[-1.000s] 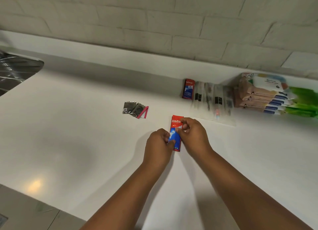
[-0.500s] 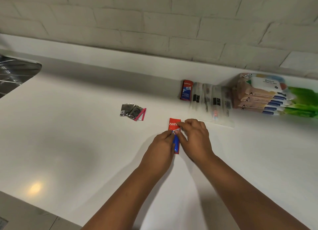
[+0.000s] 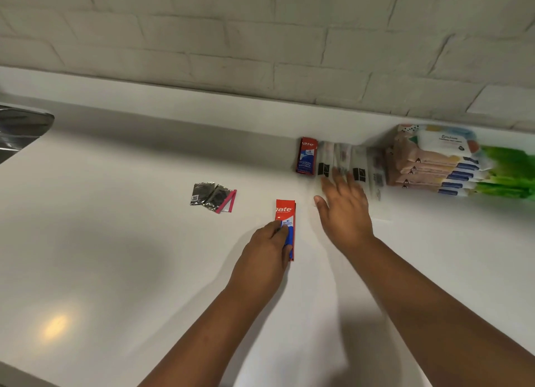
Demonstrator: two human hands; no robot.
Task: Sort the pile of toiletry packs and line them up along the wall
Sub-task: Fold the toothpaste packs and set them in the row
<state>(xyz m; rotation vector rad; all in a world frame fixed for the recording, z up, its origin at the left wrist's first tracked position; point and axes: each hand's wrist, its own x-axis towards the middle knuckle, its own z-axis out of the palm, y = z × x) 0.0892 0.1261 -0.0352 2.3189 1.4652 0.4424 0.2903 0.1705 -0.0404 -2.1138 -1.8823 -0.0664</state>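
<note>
A red and blue toothpaste box [image 3: 285, 216] lies on the white counter in the middle, and my left hand [image 3: 267, 250] holds its near end with fingers curled over it. My right hand [image 3: 343, 210] hovers to the right of the box with spread fingers, empty, over the near ends of several clear wrapped packs [image 3: 350, 166]. These packs lie side by side against the wall. A second toothpaste box [image 3: 307, 155] lies at their left end. Small dark foil sachets with a pink-edged one [image 3: 214, 197] lie apart on the left.
A stack of wet-wipe packs [image 3: 434, 161] sits by the wall at the right, with green packs [image 3: 509, 175] beyond it. A steel sink edge [image 3: 20, 129] shows at far left. The brick wall [image 3: 260, 39] rises behind a low white ledge.
My right hand has let go of the toothpaste box and moved up and right toward the clear packs. My left hand stays on the box.
</note>
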